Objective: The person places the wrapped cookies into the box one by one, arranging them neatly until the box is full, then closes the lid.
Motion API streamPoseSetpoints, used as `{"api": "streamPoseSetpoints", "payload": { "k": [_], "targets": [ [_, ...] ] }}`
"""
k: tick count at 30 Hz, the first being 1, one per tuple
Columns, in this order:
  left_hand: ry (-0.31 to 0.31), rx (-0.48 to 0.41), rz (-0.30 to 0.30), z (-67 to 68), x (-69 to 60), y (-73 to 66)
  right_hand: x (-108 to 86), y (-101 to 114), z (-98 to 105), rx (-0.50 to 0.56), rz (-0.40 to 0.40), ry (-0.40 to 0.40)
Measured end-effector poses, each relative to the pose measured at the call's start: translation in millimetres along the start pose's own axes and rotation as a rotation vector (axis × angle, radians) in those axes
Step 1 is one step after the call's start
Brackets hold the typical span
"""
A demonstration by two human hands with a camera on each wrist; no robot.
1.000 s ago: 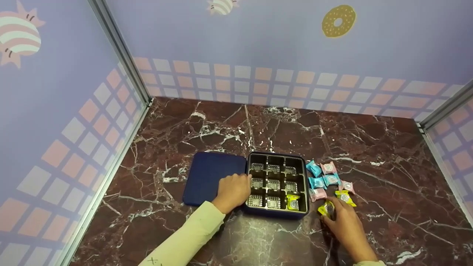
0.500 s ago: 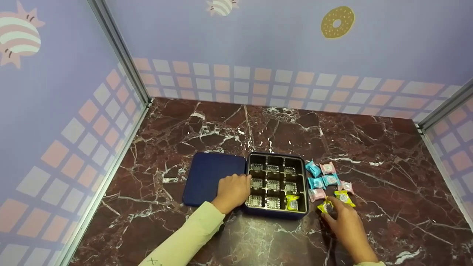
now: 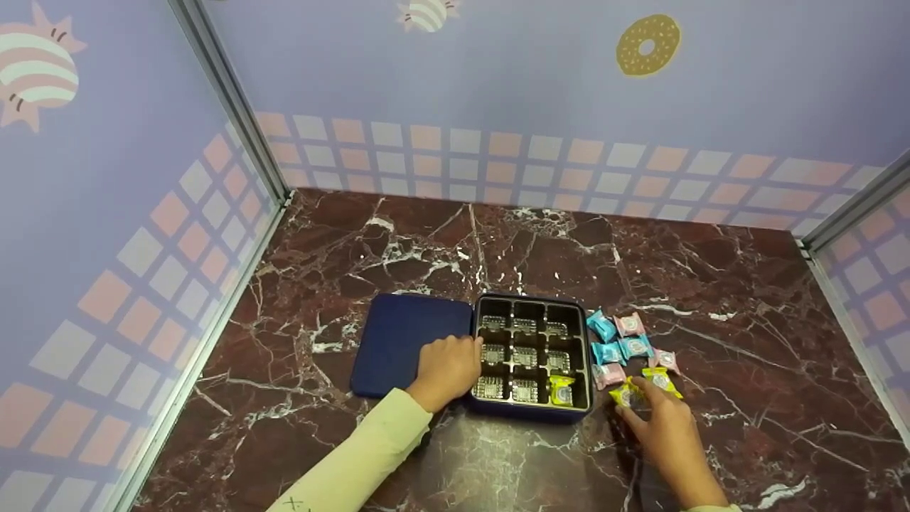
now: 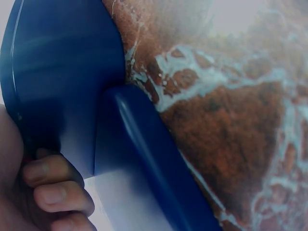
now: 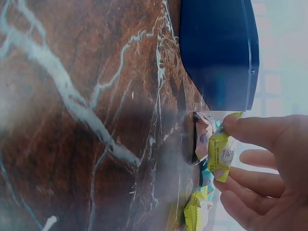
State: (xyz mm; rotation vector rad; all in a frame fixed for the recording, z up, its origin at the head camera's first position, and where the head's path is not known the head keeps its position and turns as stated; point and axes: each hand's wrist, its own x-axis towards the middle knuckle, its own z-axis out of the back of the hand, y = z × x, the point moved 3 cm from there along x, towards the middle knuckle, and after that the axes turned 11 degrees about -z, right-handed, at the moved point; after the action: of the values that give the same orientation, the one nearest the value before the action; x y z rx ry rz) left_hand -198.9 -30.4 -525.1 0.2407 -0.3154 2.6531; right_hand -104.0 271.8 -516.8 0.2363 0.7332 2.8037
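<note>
A dark blue tin [image 3: 530, 409] with a divided tray stands on the marble surface; one yellow-wrapped candy [image 3: 561, 390] sits in its near right compartment. My left hand [image 3: 449, 368] grips the tin's left edge, fingers curled against the blue wall [image 4: 62, 62] in the left wrist view. Right of the tin, my right hand [image 3: 665, 427] pinches a yellow candy [image 3: 627, 393] between thumb and fingers. In the right wrist view that candy [image 5: 222, 153] hangs from the fingertips of the hand [image 5: 269, 168]. Another yellow candy [image 3: 661, 382] lies just beyond the fingers.
The blue lid [image 3: 412, 341] lies flat left of the tin. Blue candies [image 3: 635, 346] and pink candies [image 3: 630, 324] lie grouped along the tin's right side. Lilac panels with a checked border [image 3: 462, 156] stand at the back and both sides.
The candy in my right fingers has shifted slightly away from me and turned a little. My left hand stays at the tin's edge.
</note>
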Motion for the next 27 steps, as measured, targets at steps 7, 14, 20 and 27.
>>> {"api": "streamPoseSetpoints", "payload": {
  "k": [7, 14, 20, 27],
  "targets": [
    [-0.026, 0.006, -0.014, 0.7, -0.9, -1.1, -0.6, 3.0, 1.2, 0.042, 0.032, -0.059],
    [-0.038, 0.003, -0.012, 1.5, -1.4, -1.3, -0.4, 5.6, 2.0, 0.069, 0.057, -0.105],
    [-0.02, -0.002, -0.006, 0.9, -1.1, -0.8, -0.5, 8.1, 3.9, 0.08, 0.074, -0.112],
    [0.001, -0.005, 0.0, -0.1, -0.3, -0.1, 0.2, 15.5, 6.2, 0.087, 0.104, -0.131]
  ]
}}
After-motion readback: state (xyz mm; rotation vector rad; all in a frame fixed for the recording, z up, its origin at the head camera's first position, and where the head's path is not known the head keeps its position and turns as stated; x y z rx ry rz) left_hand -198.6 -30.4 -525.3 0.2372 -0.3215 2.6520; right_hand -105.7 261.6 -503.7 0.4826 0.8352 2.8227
